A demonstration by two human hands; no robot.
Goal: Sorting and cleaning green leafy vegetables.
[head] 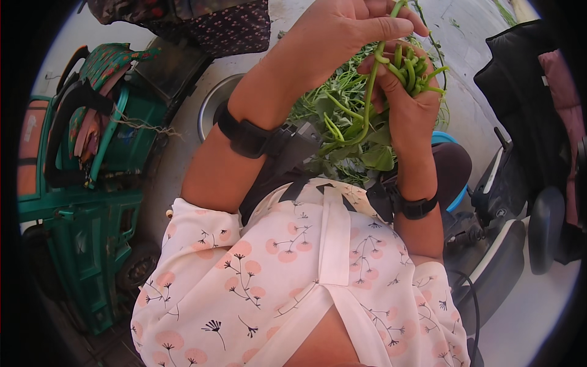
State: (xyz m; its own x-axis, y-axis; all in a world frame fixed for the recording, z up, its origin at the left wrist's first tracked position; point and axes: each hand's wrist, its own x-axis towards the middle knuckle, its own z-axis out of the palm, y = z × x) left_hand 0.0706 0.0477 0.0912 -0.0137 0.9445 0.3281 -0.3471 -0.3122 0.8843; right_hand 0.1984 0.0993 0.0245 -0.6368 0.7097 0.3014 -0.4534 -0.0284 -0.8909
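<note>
My left hand [360, 25], at the top of the view, is closed around the upper part of a long green plant stem [370, 94]. Just below and to the right of it, my right hand [406, 94] clasps a bunch of short green stem pieces [412, 69], their ends sticking up past the thumb. The long stem passes by my right thumb and curves down to broad leaves. Beneath both hands lies a heap of leafy green vines [341, 105] on the floor in front of my lap.
A metal basin [205, 108] stands left of the heap, partly behind my left arm. A blue basin [458, 199] shows beside my right knee. Farther left is a green cargo vehicle [85, 247] with cloths on it. At right stand a scooter [495, 270] and a hanging black garment [518, 91].
</note>
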